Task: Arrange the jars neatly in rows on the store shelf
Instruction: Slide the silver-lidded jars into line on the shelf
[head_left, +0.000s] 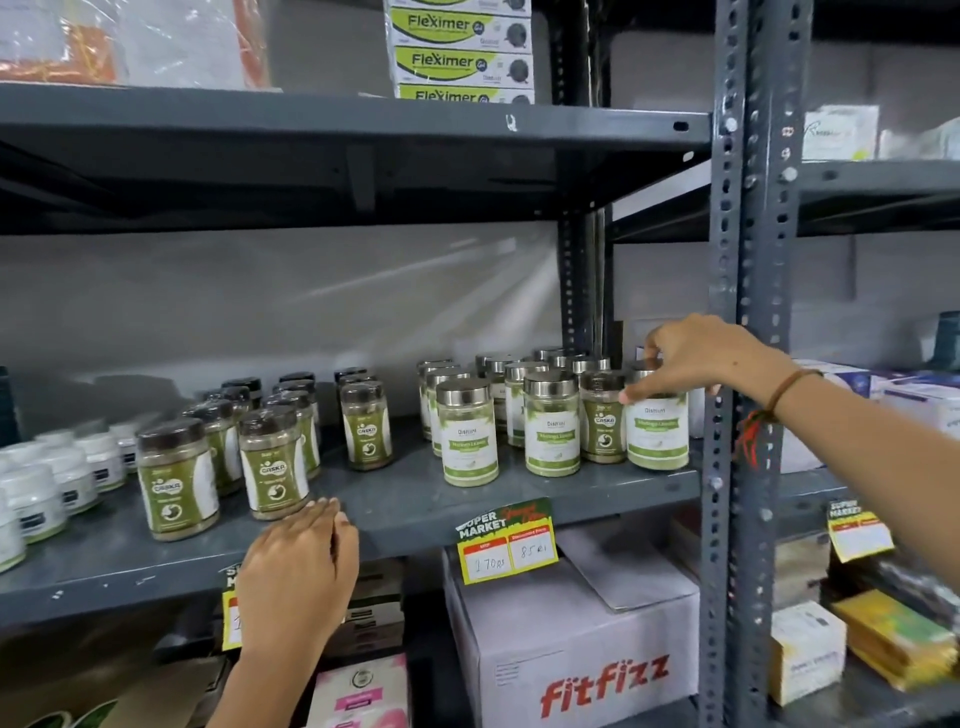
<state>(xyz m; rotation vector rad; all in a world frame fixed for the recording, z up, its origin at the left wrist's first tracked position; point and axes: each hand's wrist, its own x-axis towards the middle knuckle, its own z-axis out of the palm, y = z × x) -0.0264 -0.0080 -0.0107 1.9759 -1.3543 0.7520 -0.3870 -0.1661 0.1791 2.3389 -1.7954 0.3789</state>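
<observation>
On the grey metal shelf (405, 512) stand rows of jars. Silver-lidded jars with green and white labels (551, 423) fill the right part. Dark-lidded Caska jars (274, 462) stand in rows left of the middle. My right hand (696, 358) reaches past the upright post and grips the rightmost silver-lidded jar (657, 436) at its top, the jar standing upright on the shelf. One Caska jar with a silver lid (602, 421) stands just left of it. My left hand (301, 566) rests on the shelf's front edge, fingers together, just below a front Caska jar, holding nothing.
White tubs (36, 499) stand at the shelf's far left. A perforated steel post (748, 291) rises beside my right wrist. Yellow price tags (506, 543) hang from the shelf edge. A Fitfizz carton (576, 654) sits below, Fleximer boxes (460, 52) above, more boxes on the right-hand rack.
</observation>
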